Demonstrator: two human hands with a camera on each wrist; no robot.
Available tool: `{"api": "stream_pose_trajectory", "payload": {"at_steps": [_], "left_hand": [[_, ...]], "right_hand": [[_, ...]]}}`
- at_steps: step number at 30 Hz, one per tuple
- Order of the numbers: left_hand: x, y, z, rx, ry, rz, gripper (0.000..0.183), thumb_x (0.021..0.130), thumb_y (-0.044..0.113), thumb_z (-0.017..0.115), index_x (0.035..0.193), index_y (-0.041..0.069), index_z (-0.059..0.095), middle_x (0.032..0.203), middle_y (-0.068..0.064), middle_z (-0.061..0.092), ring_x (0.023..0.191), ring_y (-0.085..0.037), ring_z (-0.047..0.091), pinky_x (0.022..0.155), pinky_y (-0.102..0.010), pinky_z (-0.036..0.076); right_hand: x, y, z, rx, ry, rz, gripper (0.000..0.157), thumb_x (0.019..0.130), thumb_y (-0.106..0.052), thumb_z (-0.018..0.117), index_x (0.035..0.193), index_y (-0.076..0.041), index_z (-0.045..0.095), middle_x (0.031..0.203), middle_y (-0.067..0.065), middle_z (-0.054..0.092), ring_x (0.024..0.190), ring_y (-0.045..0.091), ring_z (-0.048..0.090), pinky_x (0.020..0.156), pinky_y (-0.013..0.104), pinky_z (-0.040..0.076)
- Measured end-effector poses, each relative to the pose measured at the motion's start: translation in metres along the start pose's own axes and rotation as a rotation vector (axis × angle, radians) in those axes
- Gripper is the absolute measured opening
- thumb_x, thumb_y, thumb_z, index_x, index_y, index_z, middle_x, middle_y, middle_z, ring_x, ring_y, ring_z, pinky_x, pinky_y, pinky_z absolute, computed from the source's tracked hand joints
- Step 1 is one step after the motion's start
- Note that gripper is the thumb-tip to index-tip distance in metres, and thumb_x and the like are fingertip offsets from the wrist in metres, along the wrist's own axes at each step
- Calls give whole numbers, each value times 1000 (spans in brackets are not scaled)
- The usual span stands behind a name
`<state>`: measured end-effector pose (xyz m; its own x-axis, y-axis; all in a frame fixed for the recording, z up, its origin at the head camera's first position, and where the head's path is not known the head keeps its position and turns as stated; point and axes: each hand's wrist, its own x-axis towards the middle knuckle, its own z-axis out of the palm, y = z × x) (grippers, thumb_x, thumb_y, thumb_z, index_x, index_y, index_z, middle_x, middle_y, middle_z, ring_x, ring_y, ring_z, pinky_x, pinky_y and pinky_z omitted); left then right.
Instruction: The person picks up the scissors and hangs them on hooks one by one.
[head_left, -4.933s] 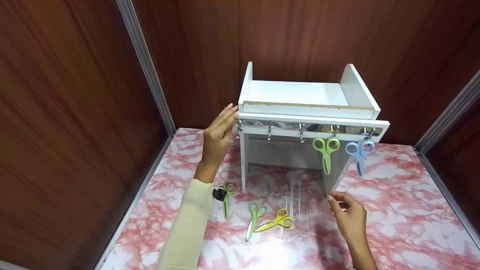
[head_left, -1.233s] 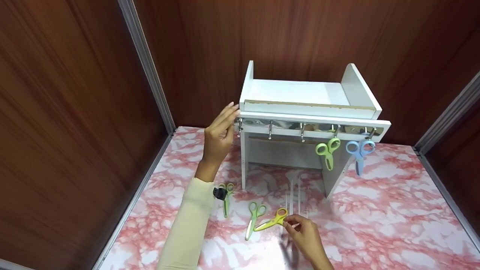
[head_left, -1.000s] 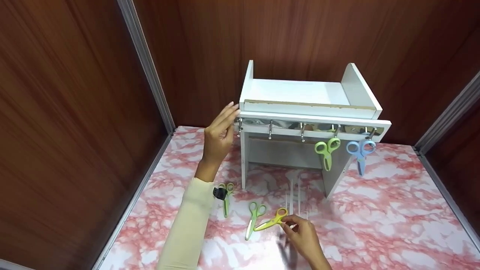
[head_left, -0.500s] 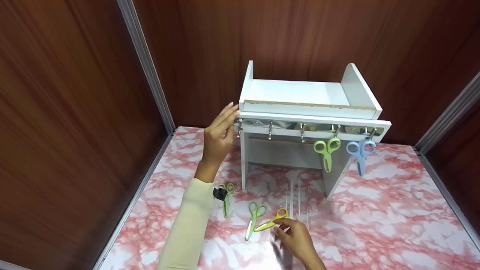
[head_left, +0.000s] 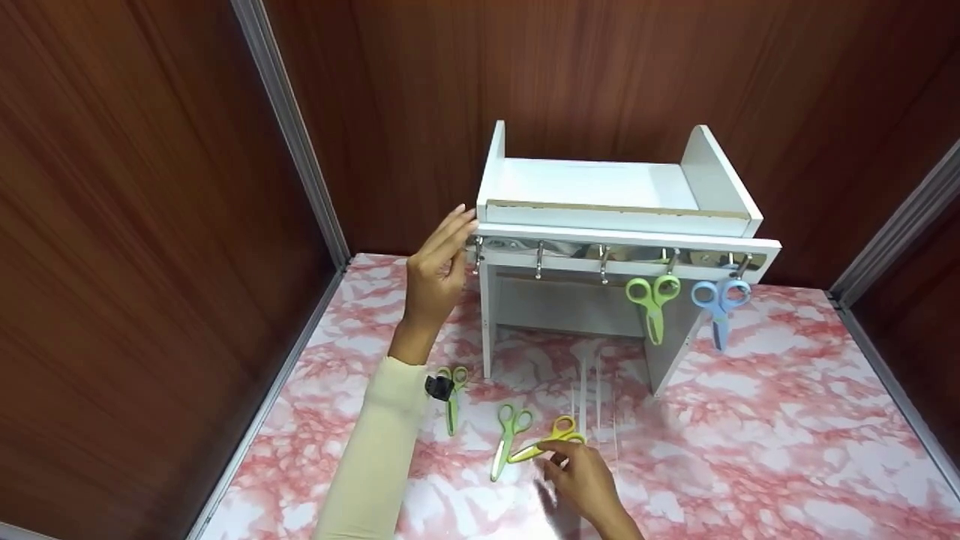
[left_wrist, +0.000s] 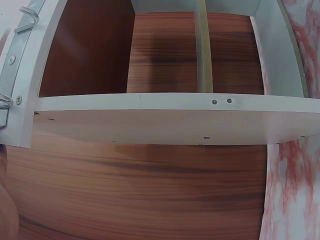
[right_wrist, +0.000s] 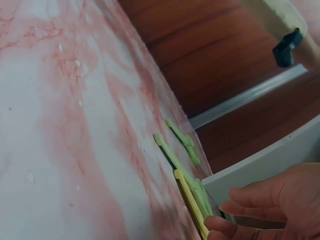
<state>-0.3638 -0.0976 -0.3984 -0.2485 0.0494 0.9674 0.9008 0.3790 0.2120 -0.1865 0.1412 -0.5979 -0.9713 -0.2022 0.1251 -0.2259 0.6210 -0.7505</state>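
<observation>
My left hand rests its straight fingers against the left end of the white hook rail on a white shelf unit. My right hand reaches low over yellow scissors lying on the table, fingertips right at their middle. In the right wrist view a gap shows between thumb and fingers, beside the yellow scissors. Green scissors lie against the yellow blade tip. Other green scissors lie further left, partly behind the left wrist camera. Green scissors and blue scissors hang from the rail's right hooks.
Three metal hooks on the left of the rail hold nothing. The marbled red and white table is bounded by brown wood panels and metal strips. The unit's side panel stands behind my right hand.
My right hand has come from the unit's right leg to the yellow scissors, then slid left along them from handle toward blade. The hanging green scissors swung slightly. My left hand has stayed put.
</observation>
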Motion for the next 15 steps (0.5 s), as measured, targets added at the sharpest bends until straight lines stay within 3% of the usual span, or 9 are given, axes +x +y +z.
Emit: {"api": "stream_pose_trajectory", "payload": {"at_steps": [15], "left_hand": [[1,2,0,-16,4,4,38,89,-21,60,120,-2,73,129,-15,69,130,-30,59,106,-37,50]], "right_hand": [[1,2,3,-31,-78,23,23,91,-10,73,114,-5,75,73,-7,64,55,2,53,45,21,46]]}}
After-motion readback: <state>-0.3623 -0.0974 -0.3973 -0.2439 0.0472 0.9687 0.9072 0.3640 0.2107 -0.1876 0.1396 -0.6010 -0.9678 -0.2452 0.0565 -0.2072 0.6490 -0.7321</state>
